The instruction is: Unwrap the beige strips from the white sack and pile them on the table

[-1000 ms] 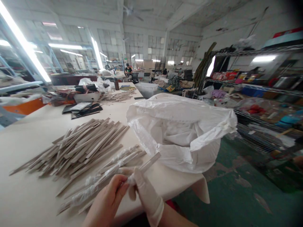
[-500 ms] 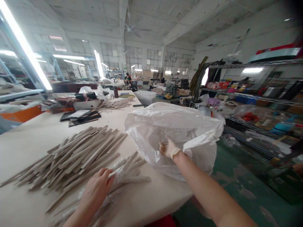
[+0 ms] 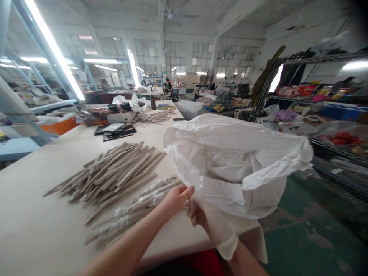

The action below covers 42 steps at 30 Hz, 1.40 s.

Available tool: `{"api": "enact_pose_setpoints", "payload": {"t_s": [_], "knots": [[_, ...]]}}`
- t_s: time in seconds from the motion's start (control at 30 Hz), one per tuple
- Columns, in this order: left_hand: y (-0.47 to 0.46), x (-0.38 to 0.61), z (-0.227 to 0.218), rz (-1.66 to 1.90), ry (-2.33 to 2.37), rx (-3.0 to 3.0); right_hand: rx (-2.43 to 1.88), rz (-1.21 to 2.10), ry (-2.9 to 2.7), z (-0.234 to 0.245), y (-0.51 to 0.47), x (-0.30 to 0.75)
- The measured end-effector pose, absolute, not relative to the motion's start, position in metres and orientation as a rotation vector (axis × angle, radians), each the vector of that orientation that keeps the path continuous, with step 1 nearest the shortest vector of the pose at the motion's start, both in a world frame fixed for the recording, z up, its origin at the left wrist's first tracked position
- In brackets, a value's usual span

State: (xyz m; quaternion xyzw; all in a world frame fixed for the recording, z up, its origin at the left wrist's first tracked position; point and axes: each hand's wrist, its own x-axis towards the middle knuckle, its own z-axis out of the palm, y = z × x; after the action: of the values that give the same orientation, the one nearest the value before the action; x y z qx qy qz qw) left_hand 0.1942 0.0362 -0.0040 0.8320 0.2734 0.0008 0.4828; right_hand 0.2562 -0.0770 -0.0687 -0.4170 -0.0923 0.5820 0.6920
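Note:
A large white plastic bag point(image 3: 218, 191) gapes wide at the table's near right corner, with pale crumpled material inside. My left hand point(image 3: 175, 198), bare, is closed on the near left edge of the bag, thumb on top. Just below it, my right hand point(image 3: 205, 220) wears a thin whitish glove, its fingers curled closed against the same edge; their exact grip is partly hidden. Under my left forearm lie bundles of grey-beige strips point(image 3: 126, 218) wrapped in clear plastic. Farther left is a loose pile of similar strips point(image 3: 115, 176).
The pale table point(image 3: 37, 214) extends forward and left. Dark flat sheets point(image 3: 117, 131), a bottle point(image 3: 153, 102) and more strips point(image 3: 155, 117) lie farther back. A white bin point(image 3: 188, 110) stands beyond. Loaded wire shelves point(image 3: 339, 161) line the right; a person point(image 3: 167, 86) sits far off.
My right hand has come out of the bag's opening to its near edge. My left hand has left the wrapped strips and moved right to the bag. The view has shifted left.

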Motion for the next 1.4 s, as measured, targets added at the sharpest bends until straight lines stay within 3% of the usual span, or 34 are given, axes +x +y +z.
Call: {"api": "enact_pose_setpoints", "payload": {"t_s": [0.3,0.53,0.77,0.97,1.1,1.4], "knots": [[0.048,0.181,-0.001,-0.136,0.594,2.429,-0.986,1.328,-0.49,-0.06,-0.079,0.244],[0.155,0.129,-0.003,-0.229,1.234,2.805,-0.933,1.088,-0.16,-0.072,-0.07,0.256],[0.199,0.088,-0.027,-0.297,1.308,2.821,-0.932,0.965,-0.086,-0.062,-0.051,0.271],[0.159,0.095,0.004,-0.089,1.093,2.81,-0.8,1.018,0.008,-0.061,-0.049,0.276],[0.095,0.096,0.03,0.11,0.794,2.385,-0.754,0.969,0.066,-0.055,-0.043,0.277],[0.06,0.094,0.014,0.112,0.801,2.085,-1.099,0.609,-0.13,-0.049,-0.044,0.268]]}}
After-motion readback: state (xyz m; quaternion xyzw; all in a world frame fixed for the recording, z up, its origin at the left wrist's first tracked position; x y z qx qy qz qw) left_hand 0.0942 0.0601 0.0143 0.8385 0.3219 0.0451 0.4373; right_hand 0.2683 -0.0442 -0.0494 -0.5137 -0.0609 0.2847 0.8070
